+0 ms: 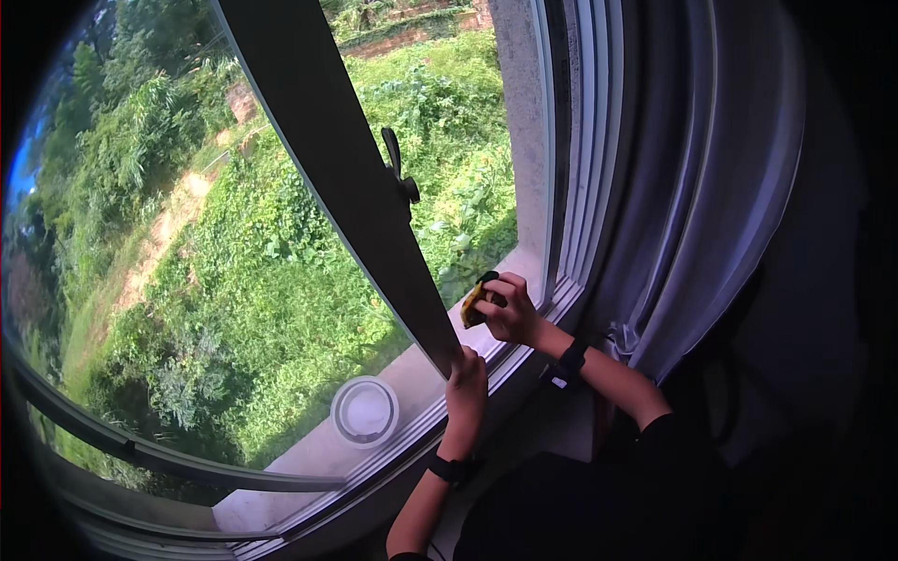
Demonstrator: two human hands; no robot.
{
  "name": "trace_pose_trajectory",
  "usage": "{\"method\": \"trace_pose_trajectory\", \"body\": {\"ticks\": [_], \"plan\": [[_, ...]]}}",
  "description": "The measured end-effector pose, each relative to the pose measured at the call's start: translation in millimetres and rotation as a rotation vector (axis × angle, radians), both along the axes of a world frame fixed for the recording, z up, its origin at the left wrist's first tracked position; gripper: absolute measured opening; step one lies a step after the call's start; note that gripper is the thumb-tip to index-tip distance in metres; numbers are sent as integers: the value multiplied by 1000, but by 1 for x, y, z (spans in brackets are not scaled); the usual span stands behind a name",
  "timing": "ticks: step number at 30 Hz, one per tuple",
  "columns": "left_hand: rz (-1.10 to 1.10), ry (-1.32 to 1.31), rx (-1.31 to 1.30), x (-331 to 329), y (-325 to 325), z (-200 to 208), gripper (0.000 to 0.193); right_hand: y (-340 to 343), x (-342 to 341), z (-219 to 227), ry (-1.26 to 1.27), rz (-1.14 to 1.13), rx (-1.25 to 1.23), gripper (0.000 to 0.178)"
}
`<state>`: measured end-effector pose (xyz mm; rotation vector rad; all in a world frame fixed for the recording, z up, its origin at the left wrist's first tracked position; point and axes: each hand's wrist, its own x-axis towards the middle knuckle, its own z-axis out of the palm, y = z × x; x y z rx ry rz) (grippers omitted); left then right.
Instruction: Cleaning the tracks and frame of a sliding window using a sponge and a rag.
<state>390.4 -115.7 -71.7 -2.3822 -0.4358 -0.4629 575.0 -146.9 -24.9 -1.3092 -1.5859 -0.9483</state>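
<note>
My left hand [465,383] is closed on the lower end of the dark upright window frame [351,159], with the fingertips at its edge. To the right of that frame, my right hand [513,313] grips a small yellow-and-black handheld object [474,304], held up before the window opening. Its curved yellow side faces left; my fingers cover much of the rest, so its exact kind is unclear. A dark lever handle [398,168] sticks out from the frame well above both hands.
A round, pale disc-like thing with a white rim [365,411] shows at the sill, left of my left hand. Window tracks [393,447] run along the bottom. Grey curtains [720,168] hang at right. Green plants [281,280] cover the slope outside.
</note>
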Motion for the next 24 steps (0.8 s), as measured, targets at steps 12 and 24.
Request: {"method": "trace_pose_trajectory", "body": {"ticks": [12,24], "plan": [[-87,4,4,-16,8,7,21,-19,51,3,278,-93,-39,36],[-400,-857,-601,-16,-14,36,59,-58,107,38,1155,219,197,37]]}}
